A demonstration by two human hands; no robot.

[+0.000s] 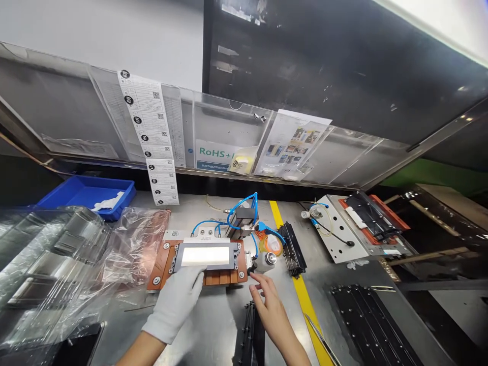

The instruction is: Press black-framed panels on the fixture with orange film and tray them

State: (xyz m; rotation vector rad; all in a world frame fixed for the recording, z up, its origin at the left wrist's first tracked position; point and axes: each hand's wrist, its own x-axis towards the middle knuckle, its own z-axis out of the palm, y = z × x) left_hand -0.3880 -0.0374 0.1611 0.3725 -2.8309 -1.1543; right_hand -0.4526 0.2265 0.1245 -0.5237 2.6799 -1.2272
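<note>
My left hand (177, 300), in a white glove, rests with its fingertips on the front edge of a dark frame with a glowing white panel (205, 255). That frame sits in a brown fixture plate (160, 264) on the metal bench. My bare right hand (269, 302) hovers just right of the fixture, fingers spread and curled, near a small black knob (251, 271) and a metal-capped clear bottle (270, 259). It holds nothing. A black strip part (249, 330) lies on the bench between my forearms.
Blue air hoses (244, 206) loop behind the fixture. A black part (294, 249) lies along a yellow floor-tape line (303, 295). Clear trays and plastic bags (49, 264) pile at left, a blue bin (86, 195) behind them. A second white jig (345, 231) and black trays (375, 325) are at right.
</note>
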